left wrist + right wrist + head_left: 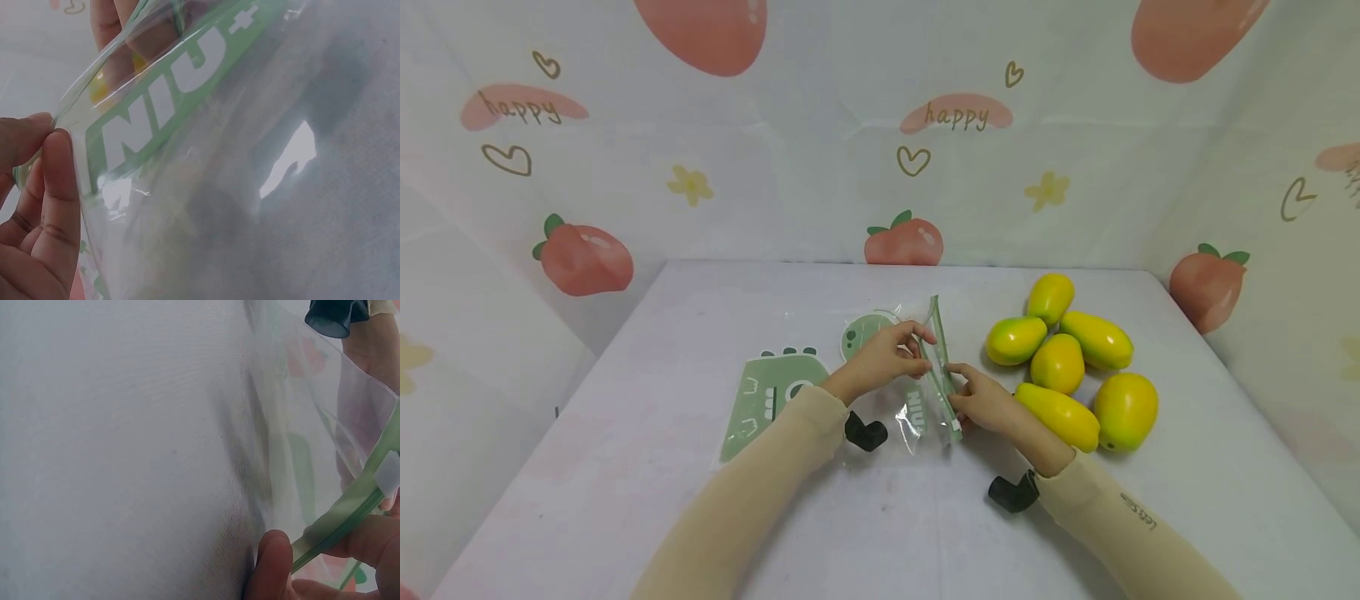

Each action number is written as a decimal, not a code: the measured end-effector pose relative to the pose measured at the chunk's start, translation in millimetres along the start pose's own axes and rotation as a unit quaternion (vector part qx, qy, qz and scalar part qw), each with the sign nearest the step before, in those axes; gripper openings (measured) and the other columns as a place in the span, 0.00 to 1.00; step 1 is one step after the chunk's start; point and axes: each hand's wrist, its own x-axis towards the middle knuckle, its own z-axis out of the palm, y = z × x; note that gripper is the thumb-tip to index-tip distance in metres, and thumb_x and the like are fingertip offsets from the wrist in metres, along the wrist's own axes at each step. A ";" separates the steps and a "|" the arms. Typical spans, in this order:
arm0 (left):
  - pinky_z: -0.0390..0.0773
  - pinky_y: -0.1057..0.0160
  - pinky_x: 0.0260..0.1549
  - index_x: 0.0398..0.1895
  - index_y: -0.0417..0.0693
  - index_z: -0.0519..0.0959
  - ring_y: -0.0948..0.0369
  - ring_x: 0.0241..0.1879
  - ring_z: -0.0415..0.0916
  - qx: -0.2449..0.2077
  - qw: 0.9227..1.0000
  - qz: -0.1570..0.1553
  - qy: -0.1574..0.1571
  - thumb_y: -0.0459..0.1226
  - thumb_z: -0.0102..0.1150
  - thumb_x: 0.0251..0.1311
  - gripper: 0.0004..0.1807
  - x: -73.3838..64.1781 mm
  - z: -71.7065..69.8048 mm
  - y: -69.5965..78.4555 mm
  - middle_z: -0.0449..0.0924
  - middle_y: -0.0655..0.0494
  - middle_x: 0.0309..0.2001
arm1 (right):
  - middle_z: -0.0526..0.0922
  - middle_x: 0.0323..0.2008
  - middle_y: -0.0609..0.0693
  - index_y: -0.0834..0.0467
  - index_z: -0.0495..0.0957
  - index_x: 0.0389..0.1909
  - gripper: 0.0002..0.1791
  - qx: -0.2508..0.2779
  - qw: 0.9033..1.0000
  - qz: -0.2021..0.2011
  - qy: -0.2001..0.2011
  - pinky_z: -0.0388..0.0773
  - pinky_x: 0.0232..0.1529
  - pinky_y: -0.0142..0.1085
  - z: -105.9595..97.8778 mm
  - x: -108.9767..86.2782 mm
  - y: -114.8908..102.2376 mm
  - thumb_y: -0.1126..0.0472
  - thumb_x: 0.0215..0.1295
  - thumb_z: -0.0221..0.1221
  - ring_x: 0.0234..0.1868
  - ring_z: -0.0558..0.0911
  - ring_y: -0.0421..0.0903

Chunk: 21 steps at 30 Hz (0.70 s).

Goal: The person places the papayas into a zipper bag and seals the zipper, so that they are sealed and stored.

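Observation:
A clear zip bag (912, 412) with a green zip strip (943, 350) stands between my two hands, its mouth parted. My left hand (883, 358) pinches the bag's left edge at the mouth between thumb and finger. At the opposite edge, my right hand (988, 404) grips the green strip, close to the white slider (390, 472). A green label (159, 109) reading "NIU+" shows on the bag in the left wrist view. Beyond my left hand is a green printed shape (859, 333) with dark spots, partly covered by that hand.
Several yellow-green mangoes (1057, 364) lie on the right of the white table (887, 533), close beyond my right hand. To the left, a green monster-face print (775, 387) lies flat, partly under my left sleeve. Printed cloth walls (820, 183) enclose the table's back and sides.

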 end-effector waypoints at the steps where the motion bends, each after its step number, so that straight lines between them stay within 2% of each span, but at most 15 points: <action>1: 0.82 0.61 0.37 0.53 0.33 0.72 0.63 0.26 0.78 0.000 1.000 0.000 -0.001 0.26 0.63 0.58 0.20 -0.2 0.0 -0.1 0.71 0.53 0.29 | 0.77 0.26 0.54 0.63 0.57 0.71 0.31 -0.001 1.000 0.001 0.000 0.79 0.28 0.34 0.2 0.0 0.1 0.65 0.68 0.52 0.23 0.76 0.42; 7: 0.80 0.66 0.34 0.54 0.34 0.72 0.61 0.26 0.79 0.008 1.000 -0.004 -0.001 0.27 0.63 0.57 0.21 -0.4 -0.1 0.7 0.71 0.53 0.30 | 0.77 0.26 0.54 0.63 0.57 0.71 0.31 -0.002 1.000 0.000 0.002 0.79 0.29 0.35 0.3 0.1 -0.4 0.65 0.68 0.52 0.22 0.76 0.43; 13: 0.82 0.59 0.36 0.52 0.34 0.72 0.58 0.26 0.79 0.008 1.000 -0.002 -0.002 0.26 0.64 0.57 0.20 -0.7 0.2 1.7 0.71 0.53 0.29 | 0.76 0.25 0.54 0.63 0.57 0.71 0.31 -0.003 1.000 -0.001 0.000 0.79 0.29 0.35 -0.1 0.4 -0.9 0.65 0.68 0.52 0.22 0.76 0.43; 16: 0.82 0.60 0.36 0.52 0.34 0.72 0.57 0.27 0.80 0.007 1.000 -0.005 -0.003 0.26 0.64 0.57 0.20 -1.8 0.7 2.5 0.71 0.54 0.29 | 0.78 0.28 0.55 0.62 0.56 0.71 0.32 0.001 1.000 0.001 -0.001 0.79 0.30 0.35 -0.4 -0.1 -0.6 0.65 0.68 0.52 0.24 0.76 0.43; 21: 0.80 0.65 0.35 0.53 0.35 0.72 0.56 0.28 0.80 0.005 1.000 -0.012 -0.004 0.27 0.64 0.57 0.20 -2.6 1.2 3.3 0.70 0.54 0.29 | 0.81 0.41 0.62 0.60 0.57 0.72 0.33 0.011 1.000 0.004 0.014 0.82 0.33 0.36 -2.4 -5.7 -2.7 0.64 0.67 0.54 0.27 0.80 0.44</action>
